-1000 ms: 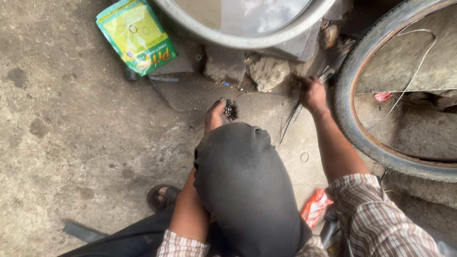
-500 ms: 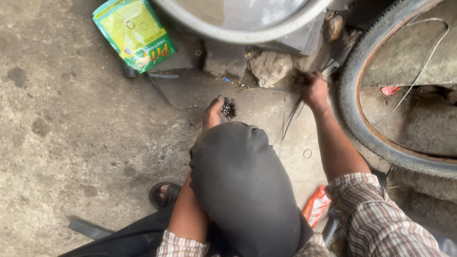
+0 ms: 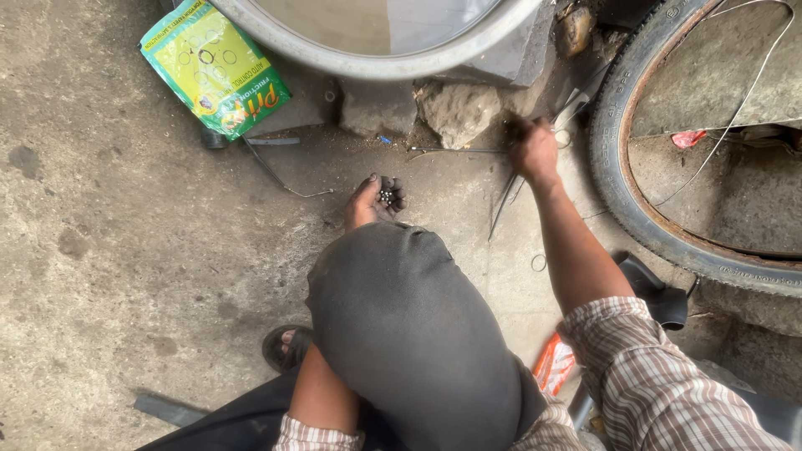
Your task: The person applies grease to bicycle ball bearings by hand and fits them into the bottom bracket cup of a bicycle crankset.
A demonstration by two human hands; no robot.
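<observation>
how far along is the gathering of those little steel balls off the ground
Done: several small shiny steel balls already lie in the cupped left hand, held palm up above the bent knee. In hand: the right hand reaches to the gritty concrete ground by the pale rough stone and the worn black bicycle tyre, its fingers down among thin metal spokes. Left: whether more balls remain there is too small to tell.

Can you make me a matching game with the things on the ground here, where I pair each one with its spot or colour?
Things:
1. small metal balls
2. packet
3. tyre
4. sandal

Descriptions:
A. green and yellow, upper left on the ground
B. in the cupped left hand
C. black, curving on the right side
D. on a foot, beside the bent knee

Pairs: 1-B, 2-A, 3-C, 4-D
</observation>
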